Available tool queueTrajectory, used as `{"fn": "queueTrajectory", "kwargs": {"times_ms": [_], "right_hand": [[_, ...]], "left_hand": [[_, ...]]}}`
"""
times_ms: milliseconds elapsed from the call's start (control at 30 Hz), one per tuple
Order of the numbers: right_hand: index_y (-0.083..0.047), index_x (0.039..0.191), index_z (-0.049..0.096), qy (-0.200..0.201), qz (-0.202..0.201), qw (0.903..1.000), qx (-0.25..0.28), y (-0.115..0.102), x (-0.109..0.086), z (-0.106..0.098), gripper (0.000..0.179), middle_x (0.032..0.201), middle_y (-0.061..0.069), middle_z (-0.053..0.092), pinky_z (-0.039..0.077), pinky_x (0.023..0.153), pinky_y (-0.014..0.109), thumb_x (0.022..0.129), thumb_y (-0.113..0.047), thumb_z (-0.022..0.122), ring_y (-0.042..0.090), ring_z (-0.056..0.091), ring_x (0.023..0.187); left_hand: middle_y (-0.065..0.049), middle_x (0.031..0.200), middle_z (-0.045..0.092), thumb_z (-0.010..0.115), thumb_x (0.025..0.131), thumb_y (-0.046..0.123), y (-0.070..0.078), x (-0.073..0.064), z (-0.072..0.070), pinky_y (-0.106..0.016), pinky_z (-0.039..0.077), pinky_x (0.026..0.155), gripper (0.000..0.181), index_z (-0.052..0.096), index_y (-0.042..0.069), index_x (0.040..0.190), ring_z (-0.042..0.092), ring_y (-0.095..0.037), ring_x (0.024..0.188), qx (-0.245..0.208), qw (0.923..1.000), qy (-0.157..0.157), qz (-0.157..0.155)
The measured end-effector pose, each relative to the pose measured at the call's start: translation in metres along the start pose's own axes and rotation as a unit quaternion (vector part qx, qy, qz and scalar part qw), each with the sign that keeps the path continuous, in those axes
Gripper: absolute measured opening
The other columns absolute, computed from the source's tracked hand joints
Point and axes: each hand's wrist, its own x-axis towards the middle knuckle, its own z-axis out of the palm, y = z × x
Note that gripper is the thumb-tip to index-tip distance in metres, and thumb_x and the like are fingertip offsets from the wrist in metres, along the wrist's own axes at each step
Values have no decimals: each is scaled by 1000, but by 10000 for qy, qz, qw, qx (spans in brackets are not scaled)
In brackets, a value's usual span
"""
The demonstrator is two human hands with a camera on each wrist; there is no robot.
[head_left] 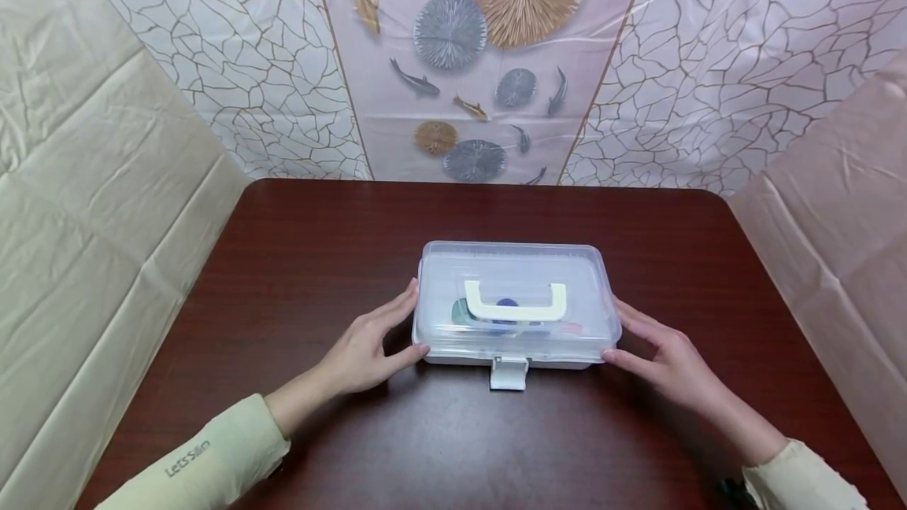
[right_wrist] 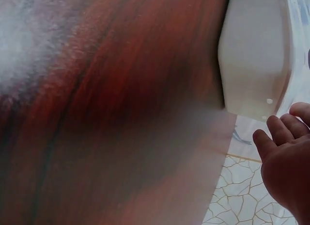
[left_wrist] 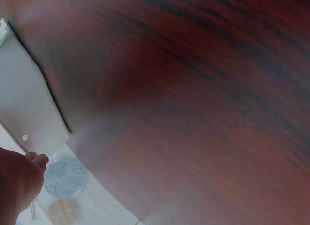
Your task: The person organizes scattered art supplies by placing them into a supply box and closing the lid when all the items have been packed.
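Observation:
A clear-lidded plastic storage box (head_left: pixel 439 282) with a white carry handle (head_left: pixel 517 312) sits on the table, its lid down over the base. The white front latch (head_left: pixel 509 374) hangs out, unfastened. My left hand (head_left: pixel 368 349) touches the box's left end, with thumb at the front corner and fingers along the side. At the other end, my right hand (head_left: pixel 666 356) rests its thumb on the front right corner and its fingers against the side. Blurred through the lid are a green piece (head_left: pixel 460 311) and a blue piece (head_left: pixel 506 303).
The dark red-brown wooden table (head_left: pixel 340 234) spreads around the box. Behind its far edge hangs a patterned cloth (head_left: pixel 468 85), and pale cloth walls (head_left: pixel 85 219) stand at left and right.

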Motion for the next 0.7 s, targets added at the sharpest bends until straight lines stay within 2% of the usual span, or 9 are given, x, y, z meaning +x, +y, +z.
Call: {"fn": "queueTrajectory", "kwargs": {"times_ms": [267,500,700], "right_hand": [[-8,153,59,46,-17,9999,92,2,-1,4,78,157,21,54,30,105,-3,83,-8,92,-21,36,138],[-11,156,57,46,85,9999,32,3,-3,5,80,157,21,54,28,105,-3,83,-10,92,-22,34,138],[-9,156,57,82,107,9999,81,3,-3,6,80,156,23,55,28,105,-4,84,-8,91,-23,34,137]], "left_hand": [[-11,170,38,83,96,30,-1,-3,4,-50,43,121,83,42,4,163,44,-25,152,-69,9997,64,-217],[-13,166,44,85,94,32,1,-8,10,-54,46,118,86,43,5,163,49,-31,149,30,9988,307,-392],[-13,159,53,90,88,35,-1,-10,16,-51,50,115,92,44,10,164,56,-30,143,-27,9973,419,-596]]}}
